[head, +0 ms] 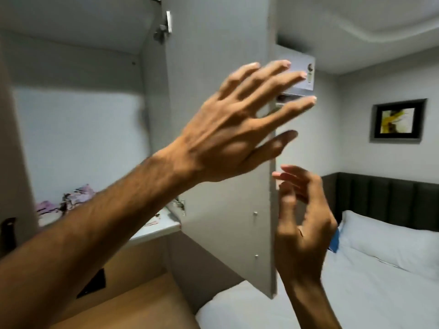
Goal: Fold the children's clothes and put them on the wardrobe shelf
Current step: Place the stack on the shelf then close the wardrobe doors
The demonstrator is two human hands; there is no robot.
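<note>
Left forearm: bare, crossing the view from the lower left corner up toward the centre, closest to the camera.
Left hand [237,124]: raised in front of the wardrobe door, back of the hand toward the camera, all 5 fingers spread wide, holding nothing. Whether the palm touches the door cannot be told.
Right hand [301,224]: lower and to the right, just beside the door's free edge, fingers loosely curled and apart, holding nothing; its fingertips are blurred.
Wardrobe door [221,67]: grey, swung open, 2 small metal studs low on its inner face, hinges at its top and lower left.
Shelf [154,230]: pale, inside the open wardrobe, left of the door.
Folded clothes [71,200]: pink, lilac and white patterned pieces lying on the shelf toward its left side, partly hidden by the forearm.
Bed [368,293]: white sheet at lower right, with a white pillow [389,243] against a dark padded headboard [384,195].
Blue item [334,242]: small, just beside the pillow, mostly hidden behind the right hand.
Framed picture [398,119]: dark frame, on the right wall.
</note>
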